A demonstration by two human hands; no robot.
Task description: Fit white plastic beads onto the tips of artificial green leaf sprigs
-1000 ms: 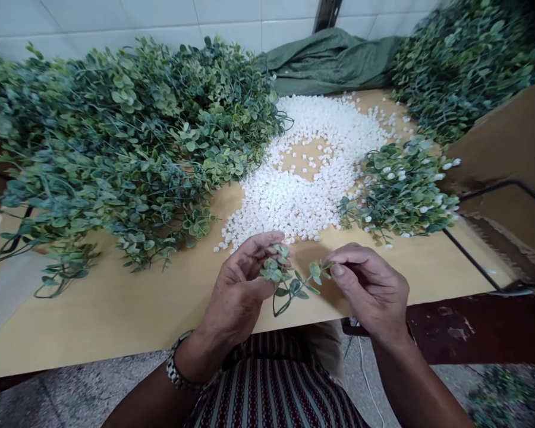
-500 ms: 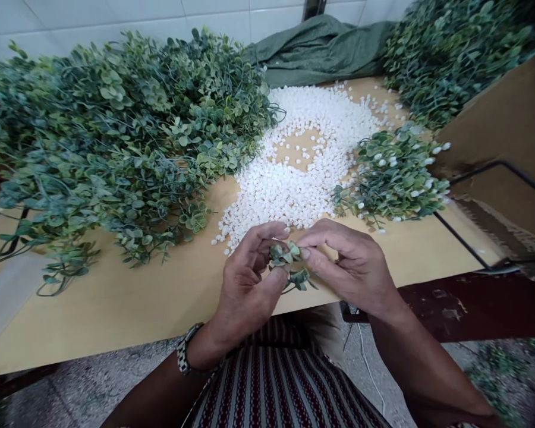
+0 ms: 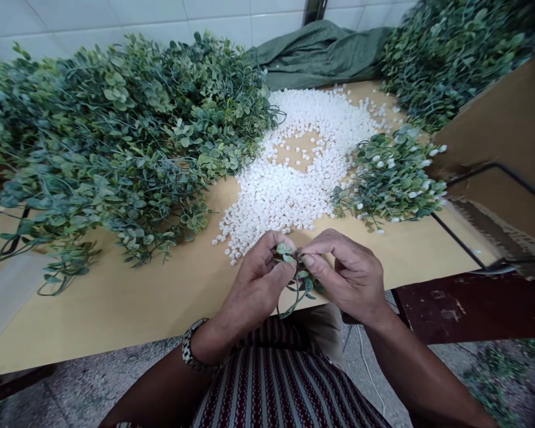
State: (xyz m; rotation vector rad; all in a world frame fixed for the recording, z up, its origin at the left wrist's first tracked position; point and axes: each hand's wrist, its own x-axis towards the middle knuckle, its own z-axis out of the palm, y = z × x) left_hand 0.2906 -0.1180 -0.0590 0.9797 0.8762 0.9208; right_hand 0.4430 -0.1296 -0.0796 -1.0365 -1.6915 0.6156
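Observation:
A small sprig of artificial greenery (image 3: pixel 307 284) hangs between my hands over the table's front edge, its thin stem looping down. My left hand (image 3: pixel 257 279) is closed on it, thumb and fingers around the leaves. With thumb and forefinger my right hand (image 3: pixel 350 273) pinches the same sprig close to the left fingertips. Whether a small bead sits between the fingertips cannot be made out. Just beyond the hands lies a spread heap of white beads (image 3: pixel 279 193). To its right rests a bunch of leafy sprigs with white tips (image 3: pixel 395 175).
A large pile of green sprigs (image 3: pixel 129 137) covers the table's left and back. More greenery (image 3: pixel 455 65) stands at the back right, behind a cardboard box flap (image 3: pixel 503 125). Green cloth (image 3: pixel 321 53) lies along the tiled wall. A black wire frame (image 3: pixel 459 241) juts out at the right.
My right hand has come left to meet the left hand at the sprig. Over the last half second both hands have dropped slightly, and the stem loop shows again below them.

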